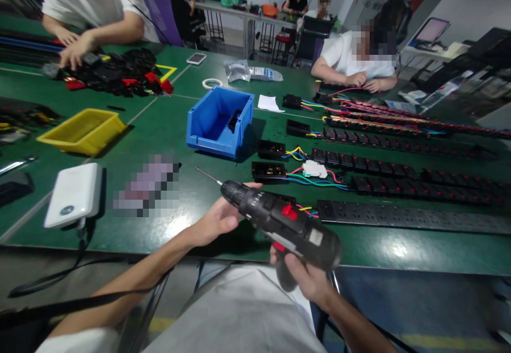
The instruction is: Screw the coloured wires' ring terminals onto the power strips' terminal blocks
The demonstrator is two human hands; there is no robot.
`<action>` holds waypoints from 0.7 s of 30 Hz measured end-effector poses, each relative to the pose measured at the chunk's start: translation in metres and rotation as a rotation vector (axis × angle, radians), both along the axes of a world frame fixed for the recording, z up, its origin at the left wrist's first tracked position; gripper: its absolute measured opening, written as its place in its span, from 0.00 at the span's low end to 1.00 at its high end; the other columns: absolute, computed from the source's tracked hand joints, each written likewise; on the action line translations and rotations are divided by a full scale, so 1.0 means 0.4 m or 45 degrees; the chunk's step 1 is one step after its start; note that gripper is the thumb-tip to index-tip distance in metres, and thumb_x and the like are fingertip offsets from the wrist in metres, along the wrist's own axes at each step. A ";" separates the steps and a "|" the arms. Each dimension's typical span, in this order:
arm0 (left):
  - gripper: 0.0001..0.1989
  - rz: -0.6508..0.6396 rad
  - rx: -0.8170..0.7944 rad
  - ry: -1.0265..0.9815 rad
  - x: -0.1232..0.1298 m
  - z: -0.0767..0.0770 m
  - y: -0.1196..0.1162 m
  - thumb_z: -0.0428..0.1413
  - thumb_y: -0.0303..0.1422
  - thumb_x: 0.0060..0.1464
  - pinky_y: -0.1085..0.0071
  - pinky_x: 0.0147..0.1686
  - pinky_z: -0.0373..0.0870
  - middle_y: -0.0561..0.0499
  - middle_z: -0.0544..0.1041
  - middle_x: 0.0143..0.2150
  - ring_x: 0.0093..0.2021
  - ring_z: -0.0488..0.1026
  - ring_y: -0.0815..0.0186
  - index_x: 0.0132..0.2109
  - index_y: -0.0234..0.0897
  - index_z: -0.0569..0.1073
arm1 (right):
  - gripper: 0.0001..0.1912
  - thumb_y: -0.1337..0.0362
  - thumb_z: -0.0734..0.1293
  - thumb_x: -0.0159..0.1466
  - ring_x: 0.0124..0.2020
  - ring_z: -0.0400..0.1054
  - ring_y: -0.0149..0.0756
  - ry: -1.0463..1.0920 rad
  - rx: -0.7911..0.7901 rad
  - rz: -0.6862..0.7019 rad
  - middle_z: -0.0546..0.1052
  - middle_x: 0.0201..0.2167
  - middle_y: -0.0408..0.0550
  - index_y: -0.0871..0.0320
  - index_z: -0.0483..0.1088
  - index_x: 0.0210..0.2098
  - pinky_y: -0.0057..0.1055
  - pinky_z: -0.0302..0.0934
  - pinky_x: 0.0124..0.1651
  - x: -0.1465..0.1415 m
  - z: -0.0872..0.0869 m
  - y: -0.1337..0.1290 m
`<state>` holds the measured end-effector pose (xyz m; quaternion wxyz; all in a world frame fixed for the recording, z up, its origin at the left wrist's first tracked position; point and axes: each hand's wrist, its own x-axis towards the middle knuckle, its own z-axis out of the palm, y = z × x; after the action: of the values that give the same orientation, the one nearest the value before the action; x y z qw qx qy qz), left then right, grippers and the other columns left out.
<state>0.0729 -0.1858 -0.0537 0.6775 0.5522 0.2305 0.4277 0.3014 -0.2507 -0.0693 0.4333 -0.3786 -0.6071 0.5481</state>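
A black and red power drill (279, 222) with a long thin bit is held over the table's front edge, its bit pointing up and left. My right hand (305, 278) is wrapped round its handle. Near the chuck, my left hand (219, 217) is partly behind the drill, thumb and a finger apart; whether it touches the drill is not clear. Beyond the drill lie black socket strips (403, 217) with coloured wires and small black end housings (268, 171). A white connector piece (315, 169) rests on the wires of one strip.
A blue bin (215, 142) holds a dark part. Left are a yellow tray (85, 142), a white power bank (74, 196) with a cable and a blurred phone-like object (147, 182). Across the green table (159, 134), two people handle parts near a black and red pile (120, 73) and wired strips.
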 end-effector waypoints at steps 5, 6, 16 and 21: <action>0.25 -0.053 0.267 0.117 0.102 0.052 0.021 0.57 0.35 0.58 0.61 0.55 0.68 0.43 0.66 0.60 0.58 0.68 0.57 0.61 0.42 0.62 | 0.20 0.47 0.63 0.63 0.23 0.68 0.30 0.458 -0.380 -0.164 0.72 0.25 0.47 0.60 0.67 0.37 0.27 0.64 0.25 0.029 0.005 -0.027; 0.24 -0.073 0.312 0.163 0.118 0.056 0.028 0.55 0.36 0.60 0.61 0.54 0.69 0.43 0.67 0.60 0.57 0.68 0.57 0.61 0.40 0.63 | 0.21 0.47 0.64 0.62 0.22 0.67 0.30 0.459 -0.413 -0.233 0.72 0.25 0.47 0.60 0.66 0.37 0.27 0.63 0.25 0.040 0.015 -0.028; 0.22 -0.062 1.223 0.995 0.119 0.054 0.111 0.52 0.38 0.60 0.56 0.63 0.59 0.41 0.67 0.60 0.62 0.61 0.56 0.59 0.35 0.64 | 0.21 0.47 0.62 0.62 0.20 0.66 0.31 0.041 -0.425 -0.602 0.72 0.20 0.48 0.60 0.67 0.31 0.27 0.62 0.23 0.179 0.053 -0.037; 0.32 -0.042 1.379 1.348 0.117 -0.003 0.167 0.53 0.48 0.58 0.57 0.60 0.60 0.39 0.67 0.59 0.60 0.62 0.52 0.62 0.31 0.60 | 0.17 0.50 0.68 0.57 0.23 0.70 0.37 -0.253 -0.131 -0.774 0.73 0.22 0.49 0.59 0.68 0.35 0.29 0.65 0.24 0.311 0.087 -0.025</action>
<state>0.1196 -0.1191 -0.0549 0.1167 0.9428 0.2745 0.1485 0.4258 -0.2609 -0.0347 0.4960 -0.6157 -0.4770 0.3838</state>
